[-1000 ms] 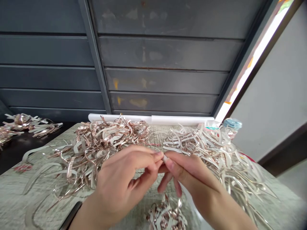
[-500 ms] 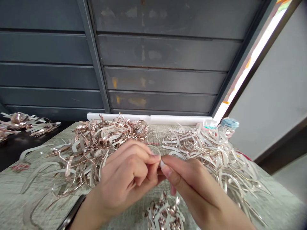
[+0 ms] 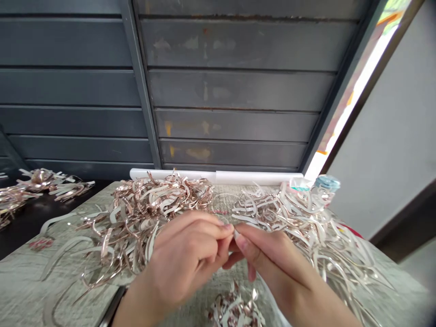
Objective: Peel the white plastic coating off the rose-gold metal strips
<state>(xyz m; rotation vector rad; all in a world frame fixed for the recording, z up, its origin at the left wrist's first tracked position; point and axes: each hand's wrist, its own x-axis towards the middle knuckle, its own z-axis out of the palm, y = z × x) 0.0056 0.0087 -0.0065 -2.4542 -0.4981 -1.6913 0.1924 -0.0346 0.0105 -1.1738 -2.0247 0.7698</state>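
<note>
My left hand [image 3: 189, 254] and my right hand [image 3: 275, 254] meet fingertip to fingertip above the table. Both are closed in a pinch around a small white strip [image 3: 236, 233], of which only a bit shows between the fingers. Below them sits a small heap of short white and rose-gold cut pieces [image 3: 236, 306]. To the left lies a tangled pile of long rose-gold and white strips [image 3: 132, 213]. On the right spreads a paler pile of similar strips [image 3: 282, 209].
A white roll [image 3: 204, 176] lies along the far edge of the cloth-covered table [image 3: 27, 286], before a grey slatted panel [image 3: 238, 86]. A blue-lidded container [image 3: 327, 182] and a small packet [image 3: 300, 183] stand back right. More strips [image 3: 44, 181] rest on a dark surface left.
The view has tilted up slightly, so everything sits a little lower and farther right. My hands stay pinched together at the same spot over the table.
</note>
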